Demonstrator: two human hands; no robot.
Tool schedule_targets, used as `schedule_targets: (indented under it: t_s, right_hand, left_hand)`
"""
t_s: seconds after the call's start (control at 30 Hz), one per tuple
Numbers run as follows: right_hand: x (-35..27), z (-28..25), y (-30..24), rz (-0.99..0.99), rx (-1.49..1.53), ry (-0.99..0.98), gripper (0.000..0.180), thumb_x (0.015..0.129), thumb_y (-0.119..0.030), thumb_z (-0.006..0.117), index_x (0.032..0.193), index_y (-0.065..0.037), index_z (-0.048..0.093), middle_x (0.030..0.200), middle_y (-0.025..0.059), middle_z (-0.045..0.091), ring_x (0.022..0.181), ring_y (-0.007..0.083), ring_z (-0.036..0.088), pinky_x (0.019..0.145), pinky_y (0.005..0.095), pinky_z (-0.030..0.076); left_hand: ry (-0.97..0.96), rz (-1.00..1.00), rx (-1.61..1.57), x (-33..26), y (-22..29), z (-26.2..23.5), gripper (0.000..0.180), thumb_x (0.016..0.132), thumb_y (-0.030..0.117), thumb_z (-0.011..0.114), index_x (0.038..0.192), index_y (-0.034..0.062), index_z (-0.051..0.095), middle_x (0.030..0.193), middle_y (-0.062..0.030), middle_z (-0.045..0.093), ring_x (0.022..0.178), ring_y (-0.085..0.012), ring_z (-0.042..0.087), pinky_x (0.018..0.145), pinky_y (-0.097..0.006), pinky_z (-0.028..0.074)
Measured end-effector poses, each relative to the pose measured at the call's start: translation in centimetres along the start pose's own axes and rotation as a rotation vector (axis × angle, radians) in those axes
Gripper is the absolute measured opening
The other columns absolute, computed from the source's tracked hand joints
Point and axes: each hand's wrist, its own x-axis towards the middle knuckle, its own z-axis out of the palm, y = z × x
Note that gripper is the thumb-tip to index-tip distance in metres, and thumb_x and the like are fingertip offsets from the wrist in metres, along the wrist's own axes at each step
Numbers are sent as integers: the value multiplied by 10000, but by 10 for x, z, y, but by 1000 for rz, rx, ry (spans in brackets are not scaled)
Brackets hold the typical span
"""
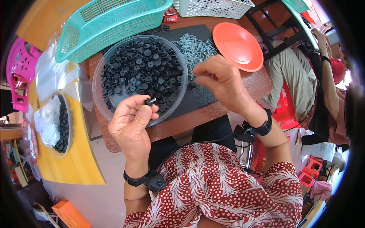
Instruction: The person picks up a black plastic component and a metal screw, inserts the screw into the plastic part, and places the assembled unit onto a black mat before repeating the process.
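Observation:
My left hand (132, 123) pinches a small black plastic cap (147, 102) between thumb and fingers, at the near rim of a round clear tub. A silver screw (153, 100) sticks out of that cap. The tub (184, 81) holds a heap of black caps (141, 68). My right hand (222, 79) hovers over the dark mat, just nearer to me than a pile of silver screws (195, 48). Its thumb and forefinger are bent with a small gap between the tips, and nothing shows between them.
A turquoise basket (114, 32) and a white basket (213, 8) stand at the back. An orange-red plate (238, 46) lies right of the screws. To the left, a yellow board (83, 163) carries a second tub (69, 131). Another person (294, 72) sits at the right.

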Motion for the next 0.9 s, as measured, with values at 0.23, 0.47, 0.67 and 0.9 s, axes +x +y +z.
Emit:
schedule_targets:
  t_s: [0.23, 0.47, 0.67, 0.9]
  right_hand:
    - [-12, 20, 22, -215, -371, -69, 183, 609, -14, 682, 775, -40, 611, 742, 99, 519, 750, 282, 494, 635, 372, 427]
    - [-12, 19, 15, -274, -314, -9, 146, 610, -5, 658, 726, -35, 573, 734, 119, 513, 741, 294, 488, 636, 386, 420]
    - [-11, 4, -22, 85, 213, -20, 192, 696, -13, 661, 885, -6, 628, 756, 86, 558, 676, 181, 546, 601, 286, 452]
    - [-6, 18, -50, 248, 739, -139, 226, 778, -26, 648, 1001, 4, 630, 869, 38, 607, 765, 73, 560, 679, 216, 473]
  left_hand:
    - [-14, -18, -20, 2, -4, 0, 232, 793, 45, 668, 975, -70, 582, 817, -97, 625, 702, -148, 609, 607, -227, 493]
    - [-24, -20, -22, 0, -2, -2, 199, 799, 27, 664, 962, -62, 592, 843, -104, 624, 711, -158, 625, 609, -242, 521]
    - [-98, -100, -176, -1, 0, 2, 197, 813, 31, 645, 973, -67, 583, 873, -113, 626, 738, -171, 627, 631, -265, 529]
    - [-141, -115, -253, -6, 2, 5, 228, 815, 49, 649, 996, -67, 571, 870, -117, 632, 749, -173, 625, 653, -263, 525]
